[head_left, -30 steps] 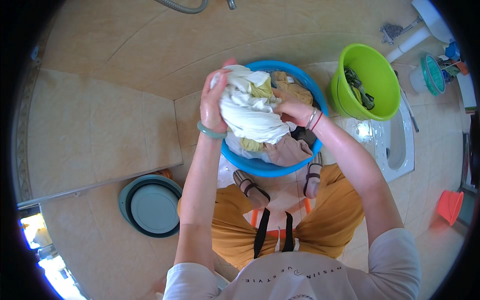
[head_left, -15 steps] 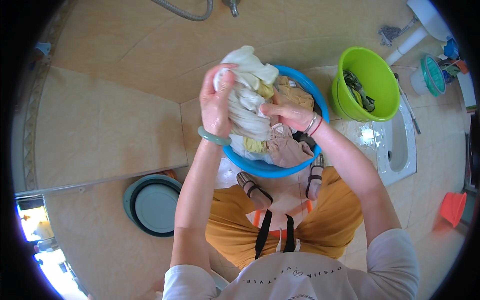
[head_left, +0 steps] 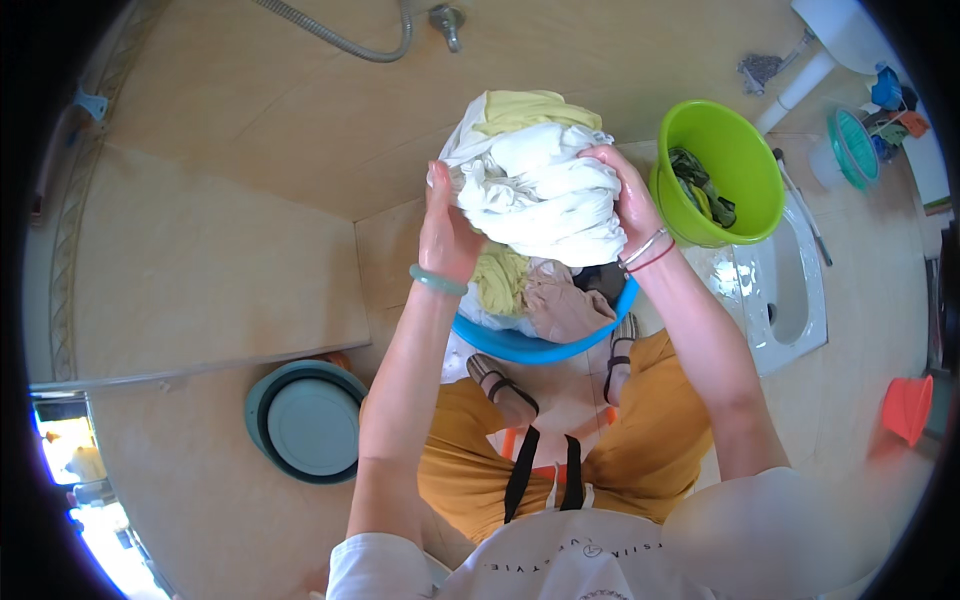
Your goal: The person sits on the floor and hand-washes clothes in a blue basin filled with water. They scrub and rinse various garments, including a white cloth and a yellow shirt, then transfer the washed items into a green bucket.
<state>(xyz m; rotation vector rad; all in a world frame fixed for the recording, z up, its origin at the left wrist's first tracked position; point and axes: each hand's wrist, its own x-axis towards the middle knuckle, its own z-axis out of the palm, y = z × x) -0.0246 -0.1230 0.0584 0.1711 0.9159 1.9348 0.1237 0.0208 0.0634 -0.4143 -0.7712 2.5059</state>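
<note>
A bunched white and pale yellow garment hangs between my two hands, above a round blue basin. My left hand presses against its left side, thumb up, the other fingers mostly behind the cloth. On the right side my right hand grips the folds, with its fingertips on top of the cloth. Below, the basin holds a yellow cloth, a dusty-pink cloth and some dark fabric. The raised garment hides the far part of the basin.
To the right stands a lime-green bucket with dark patterned cloth inside, beside a white squat toilet. A grey-green folding basin sits at left. A red container is far right. A tap and hose are on the wall.
My right hand has moved from the front of the cloth to its right side. The garment has spread wider and moved right, showing more pale yellow on top.
</note>
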